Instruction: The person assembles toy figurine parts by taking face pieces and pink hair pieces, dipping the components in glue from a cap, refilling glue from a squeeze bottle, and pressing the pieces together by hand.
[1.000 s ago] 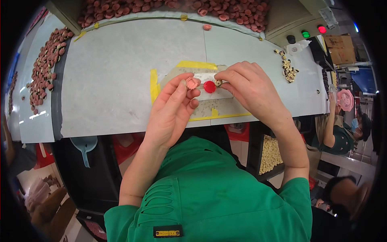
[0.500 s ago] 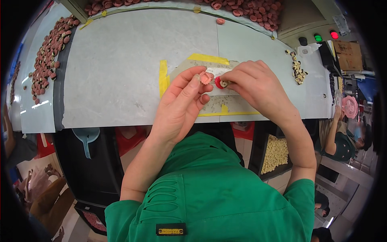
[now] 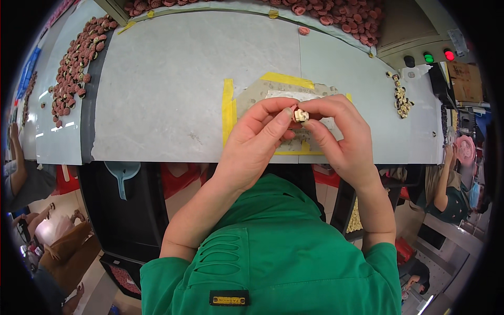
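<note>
My two hands meet over a taped-down mat (image 3: 241, 100) on the grey worktable. My left hand (image 3: 247, 144) pinches a small pink scalloped shell piece (image 3: 293, 111) between thumb and fingertips; only its edge shows. Against it, the thumb and forefinger of my right hand (image 3: 344, 139) grip a small cream part with dark spots (image 3: 301, 116). The two pieces appear to touch, but the fingers hide how far one sits in the other. The fingers of both hands also cover the mat's middle.
Many pink pieces with dark and cream edges (image 3: 76, 71) lie at left. Pink shells (image 3: 341, 18) fill the trough behind; one shell (image 3: 303, 31) lies in front. Cream-and-black parts (image 3: 402, 102) lie at right. Below are a blue dustpan (image 3: 122, 170) and cream pieces (image 3: 355, 219). A co-worker (image 3: 451, 197) sits at right.
My right hand has brought the cream part from beside a red round thing to the pink shell in my left hand. That red thing is now hidden. The view has shifted slightly.
</note>
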`<action>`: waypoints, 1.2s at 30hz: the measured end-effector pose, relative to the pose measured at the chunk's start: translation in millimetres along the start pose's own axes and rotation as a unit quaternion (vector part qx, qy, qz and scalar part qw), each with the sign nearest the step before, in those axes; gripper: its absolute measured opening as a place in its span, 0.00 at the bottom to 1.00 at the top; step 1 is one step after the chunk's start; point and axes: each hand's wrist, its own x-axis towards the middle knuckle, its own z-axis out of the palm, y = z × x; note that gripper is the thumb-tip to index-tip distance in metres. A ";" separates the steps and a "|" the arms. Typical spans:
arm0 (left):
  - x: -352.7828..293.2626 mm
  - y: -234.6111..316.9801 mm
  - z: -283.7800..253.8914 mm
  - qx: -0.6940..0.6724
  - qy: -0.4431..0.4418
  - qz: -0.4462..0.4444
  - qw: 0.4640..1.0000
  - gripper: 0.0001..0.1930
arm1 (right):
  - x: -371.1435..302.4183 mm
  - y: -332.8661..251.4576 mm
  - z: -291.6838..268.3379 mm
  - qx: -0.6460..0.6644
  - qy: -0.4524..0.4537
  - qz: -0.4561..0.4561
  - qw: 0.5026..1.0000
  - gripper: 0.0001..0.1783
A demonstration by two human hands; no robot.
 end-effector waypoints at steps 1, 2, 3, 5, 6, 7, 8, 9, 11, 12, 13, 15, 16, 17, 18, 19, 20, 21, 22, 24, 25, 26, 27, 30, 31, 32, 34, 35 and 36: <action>0.5 -1.4 0.0 0.006 0.001 0.008 1.000 0.14 | 0.4 -0.2 0.6 0.000 0.001 0.001 1.000 0.11; 0.7 -2.4 0.8 0.007 0.001 0.006 1.000 0.14 | 0.5 -0.2 1.1 -0.027 0.011 -0.028 0.999 0.11; 0.5 -3.7 1.6 0.026 0.006 0.023 0.999 0.14 | 0.5 -0.1 1.3 -0.054 0.021 -0.056 0.997 0.11; 0.1 -5.5 3.7 0.046 0.011 0.038 0.998 0.13 | 0.3 -4.1 0.6 -0.046 0.025 -0.035 0.998 0.11; 0.4 -7.7 5.1 0.049 0.007 0.070 0.996 0.13 | -0.3 -5.4 0.5 -0.038 0.027 -0.016 0.999 0.11; 0.6 -10.0 6.3 0.051 0.002 0.102 0.993 0.12 | -1.2 -6.0 1.0 -0.038 0.028 -0.014 0.999 0.11; 0.6 -12.1 7.1 0.052 0.001 0.100 0.994 0.12 | -2.0 -6.4 1.4 -0.024 0.033 0.007 0.999 0.12; 0.6 -14.3 7.7 0.082 0.004 0.134 0.988 0.12 | -2.8 -6.5 1.4 -0.010 0.037 0.028 0.999 0.12; 0.4 -15.7 8.0 0.114 0.008 0.167 0.979 0.11 | -4.6 -2.1 2.2 -0.049 0.048 -0.014 0.998 0.13; 0.1 -15.6 8.0 0.128 0.006 0.167 0.978 0.11 | -5.4 -0.5 2.2 -0.089 0.059 -0.056 0.993 0.13; 0.1 -16.2 7.5 0.142 0.002 0.164 0.976 0.11 | -7.0 0.7 1.7 -0.088 0.061 -0.054 0.993 0.13; 1.4 -10.0 6.2 0.115 -0.006 0.125 0.985 0.11 | -10.2 2.6 0.6 -0.157 0.066 -0.087 0.982 0.13; 1.9 -7.3 6.3 0.086 -0.013 0.090 0.992 0.11 | -10.4 3.0 0.1 -0.156 0.067 -0.087 0.982 0.13; 2.1 -7.4 6.9 0.088 -0.013 0.090 0.992 0.11 | -10.4 3.5 -0.5 -0.160 0.062 -0.086 0.981 0.14; 2.3 -7.7 7.5 0.100 -0.017 0.088 0.991 0.12 | -10.7 3.9 -1.2 -0.163 0.058 -0.085 0.981 0.14; 2.0 -7.9 7.5 0.113 -0.020 0.087 0.990 0.12 | -11.1 2.4 -3.4 -0.162 0.059 -0.086 0.981 0.14; 1.3 -10.3 7.4 0.115 -0.020 0.087 0.989 0.12 | -11.6 -0.4 -7.4 -0.111 0.033 -0.039 0.993 0.14; 0.3 -14.6 7.2 0.155 -0.021 0.128 0.979 0.12 | -12.1 -1.9 -9.5 -0.059 0.007 0.008 0.998 0.14; -0.1 -18.0 8.3 0.194 -0.023 0.169 0.966 0.12 | -12.8 -1.1 -10.3 -0.059 0.008 0.008 0.998 0.14; -0.2 -17.5 11.7 0.184 -0.018 0.158 0.970 0.12 | -13.2 0.4 -10.8 -0.114 0.021 -0.051 0.992 0.14; 0.0 -16.5 12.5 0.175 -0.012 0.149 0.973 0.12 | -13.3 0.0 -10.0 -0.113 0.022 -0.050 0.992 0.14; 0.0 -16.3 12.7 0.177 -0.012 0.148 0.973 0.12 | -13.6 -0.9 -9.0 -0.149 0.026 -0.065 0.986 0.14; -0.2 -16.0 12.9 0.186 -0.011 0.140 0.973 0.12 | -13.9 -1.2 -8.6 -0.185 0.030 -0.079 0.979 0.13; -0.9 -11.6 13.3 0.171 -0.014 0.108 0.979 0.12 | -13.1 0.8 -10.8 -0.130 0.027 -0.064 0.989 0.14; -1.0 -10.3 13.7 0.144 -0.017 0.085 0.986 0.13 | -12.2 2.4 -12.0 -0.130 0.028 -0.065 0.989 0.14; -0.2 -9.1 12.1 0.145 -0.017 0.086 0.986 0.13 | -10.9 4.8 -12.7 -0.080 0.022 -0.060 0.995 0.14; 2.6 -7.3 6.9 0.097 -0.035 0.037 0.994 0.20 | -8.0 8.7 -14.4 -0.029 0.016 -0.057 0.998 0.14; 3.2 -5.9 7.9 0.097 -0.034 0.038 0.994 0.20 | -7.1 10.9 -16.0 0.017 -0.022 -0.029 0.999 0.13; 3.6 -3.7 10.0 0.082 -0.025 0.025 0.996 0.25 | -6.3 13.1 -17.7 0.064 -0.061 -0.001 0.996 0.14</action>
